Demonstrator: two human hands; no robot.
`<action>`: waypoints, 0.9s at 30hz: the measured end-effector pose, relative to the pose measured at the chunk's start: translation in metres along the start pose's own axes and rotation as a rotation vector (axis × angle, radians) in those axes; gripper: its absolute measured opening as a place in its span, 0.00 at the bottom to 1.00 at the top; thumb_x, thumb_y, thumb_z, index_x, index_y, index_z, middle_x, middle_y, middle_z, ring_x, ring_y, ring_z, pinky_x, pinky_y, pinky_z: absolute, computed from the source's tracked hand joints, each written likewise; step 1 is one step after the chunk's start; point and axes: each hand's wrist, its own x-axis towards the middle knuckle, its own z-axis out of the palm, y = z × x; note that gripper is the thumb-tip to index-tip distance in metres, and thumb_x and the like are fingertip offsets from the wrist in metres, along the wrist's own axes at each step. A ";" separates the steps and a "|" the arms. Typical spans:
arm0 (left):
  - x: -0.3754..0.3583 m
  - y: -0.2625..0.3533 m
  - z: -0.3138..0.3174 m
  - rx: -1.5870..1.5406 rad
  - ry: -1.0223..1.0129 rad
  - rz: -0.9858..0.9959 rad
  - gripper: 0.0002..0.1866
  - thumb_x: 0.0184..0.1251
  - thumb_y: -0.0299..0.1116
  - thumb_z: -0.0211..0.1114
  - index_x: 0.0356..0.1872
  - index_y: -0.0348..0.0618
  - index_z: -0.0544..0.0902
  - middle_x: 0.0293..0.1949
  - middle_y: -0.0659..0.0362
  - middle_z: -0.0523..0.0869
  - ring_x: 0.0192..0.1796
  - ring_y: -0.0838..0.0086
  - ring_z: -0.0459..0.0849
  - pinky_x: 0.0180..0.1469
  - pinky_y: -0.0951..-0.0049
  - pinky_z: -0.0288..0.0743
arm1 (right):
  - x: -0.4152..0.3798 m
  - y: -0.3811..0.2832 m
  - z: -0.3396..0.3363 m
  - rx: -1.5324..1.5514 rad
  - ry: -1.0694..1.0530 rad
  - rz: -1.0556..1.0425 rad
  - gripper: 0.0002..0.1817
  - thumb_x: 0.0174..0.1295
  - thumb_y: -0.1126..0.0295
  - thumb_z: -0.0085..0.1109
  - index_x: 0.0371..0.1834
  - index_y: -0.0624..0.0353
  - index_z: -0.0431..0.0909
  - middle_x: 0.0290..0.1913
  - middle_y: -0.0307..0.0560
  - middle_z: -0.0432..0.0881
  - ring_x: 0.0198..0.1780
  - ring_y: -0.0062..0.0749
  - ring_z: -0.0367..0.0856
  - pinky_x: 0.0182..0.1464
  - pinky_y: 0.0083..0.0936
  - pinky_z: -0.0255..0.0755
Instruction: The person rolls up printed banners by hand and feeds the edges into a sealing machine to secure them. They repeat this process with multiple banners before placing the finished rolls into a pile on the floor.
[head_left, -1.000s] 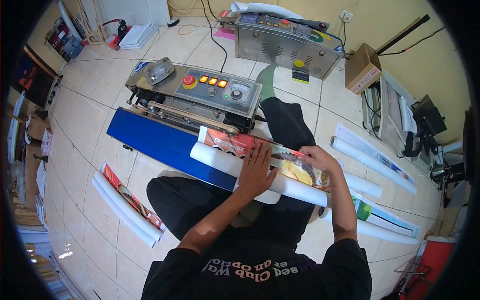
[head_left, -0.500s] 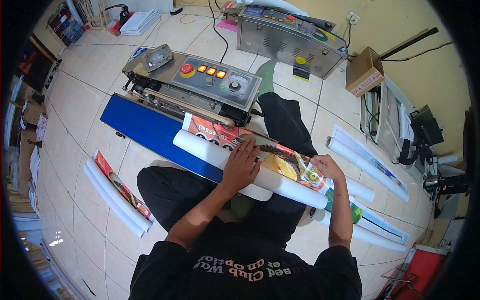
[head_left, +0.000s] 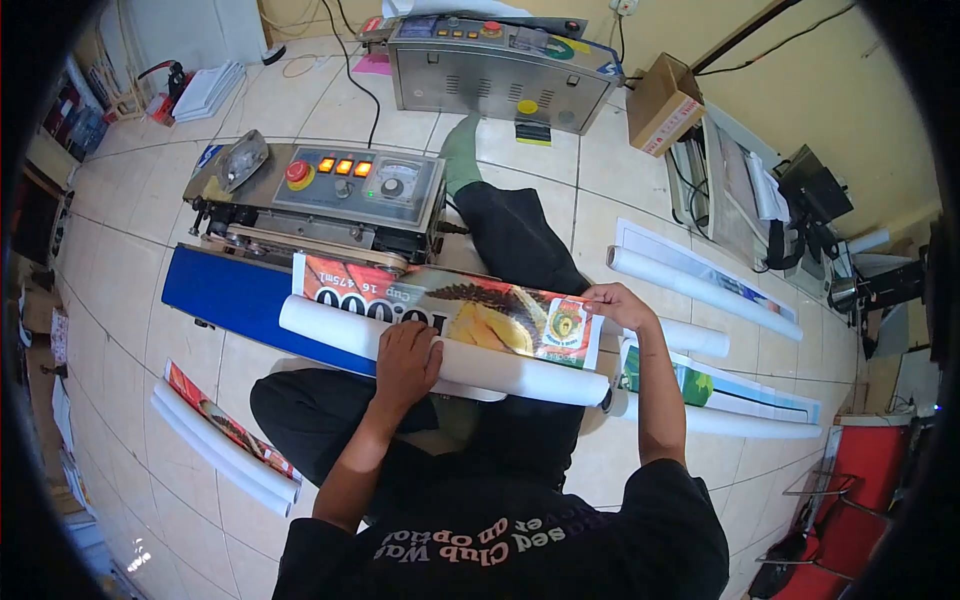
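A partly rolled printed banner lies across my lap and the front of the blue conveyor bed. Its open strip shows orange print, fruit and a round badge. The white roll runs along the side nearest me. My left hand rests over this roll, fingers bent across it. At the banner's far right corner, my right hand pinches the edge between thumb and fingers. Just beyond the banner stands a band sealing machine with a red stop button and lit orange switches.
Another rolled banner lies on the tiles at left. More rolls, one with a blue print and one with a green print, lie at right. A second metal machine and a cardboard box stand at the back.
My left hand has moved from the printed face back onto the roll, and more of the print shows. My right hand stays at the right edge. The view has shifted to the right.
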 end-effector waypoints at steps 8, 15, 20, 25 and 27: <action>-0.006 -0.014 -0.008 0.006 0.021 -0.009 0.12 0.60 0.30 0.64 0.44 0.39 0.82 0.46 0.52 0.81 0.52 0.57 0.78 0.57 0.58 0.68 | 0.007 0.000 0.015 -0.004 0.142 0.021 0.10 0.67 0.70 0.61 0.45 0.66 0.82 0.37 0.39 0.86 0.38 0.19 0.81 0.46 0.19 0.75; -0.007 -0.022 -0.020 0.044 0.068 -0.048 0.13 0.60 0.31 0.64 0.44 0.37 0.81 0.51 0.48 0.79 0.57 0.52 0.76 0.61 0.54 0.66 | 0.011 -0.004 0.012 -0.001 0.046 0.069 0.17 0.72 0.58 0.55 0.43 0.62 0.83 0.35 0.35 0.84 0.35 0.18 0.80 0.41 0.19 0.76; -0.004 -0.057 -0.038 0.135 0.202 -0.233 0.16 0.61 0.33 0.64 0.47 0.33 0.80 0.55 0.43 0.76 0.59 0.46 0.73 0.63 0.50 0.64 | 0.019 -0.012 0.019 -0.027 0.018 0.111 0.16 0.73 0.60 0.52 0.46 0.62 0.81 0.37 0.40 0.85 0.38 0.24 0.83 0.40 0.24 0.81; 0.009 -0.130 -0.072 0.262 0.325 -0.387 0.22 0.66 0.39 0.62 0.52 0.30 0.78 0.60 0.38 0.75 0.65 0.41 0.70 0.69 0.49 0.59 | 0.027 -0.016 0.024 -0.066 0.051 0.107 0.16 0.71 0.59 0.56 0.45 0.61 0.82 0.35 0.38 0.83 0.33 0.19 0.79 0.28 0.19 0.77; 0.009 -0.154 -0.081 0.325 0.264 -0.418 0.24 0.67 0.42 0.61 0.56 0.30 0.77 0.63 0.36 0.73 0.69 0.39 0.66 0.71 0.49 0.56 | 0.030 -0.016 0.026 -0.096 0.058 0.107 0.15 0.71 0.59 0.56 0.45 0.61 0.82 0.35 0.37 0.83 0.33 0.19 0.79 0.27 0.18 0.77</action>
